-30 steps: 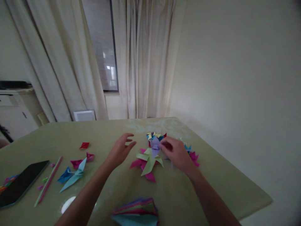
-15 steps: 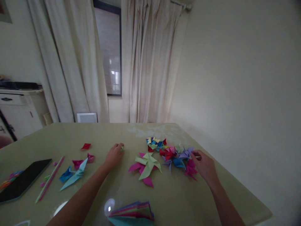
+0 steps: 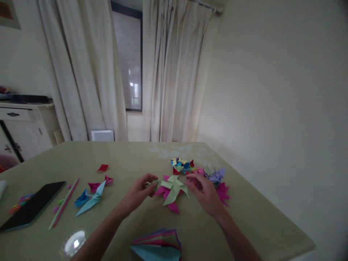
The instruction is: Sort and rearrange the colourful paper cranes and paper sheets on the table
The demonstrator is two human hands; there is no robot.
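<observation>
My left hand (image 3: 144, 186) pinches a small pale green folded paper (image 3: 156, 184) at the left edge of the paper pinwheel (image 3: 174, 188), which has light green blades over magenta ones and lies flat on the table. On the pinwheel's other side is my right hand (image 3: 204, 190), its thumb and fingers curved but apart, with nothing visible between them. Behind that hand, partly covered, spreads a cluster of folded paper shapes: a purple one (image 3: 216, 175), a magenta one (image 3: 223, 192), and a blue, yellow and red group (image 3: 181, 166).
Folded coloured paper (image 3: 157, 246) lies at the table's (image 3: 130, 159) near side. To the left are a light blue paper crane (image 3: 94, 199), a red paper piece (image 3: 103, 168), straws (image 3: 64, 203), a dark tablet (image 3: 34, 204) and a shiny round dish (image 3: 74, 243).
My left hand has moved right with the green paper, up to the pinwheel. My right hand has come left from the purple and magenta shapes to the pinwheel's right side.
</observation>
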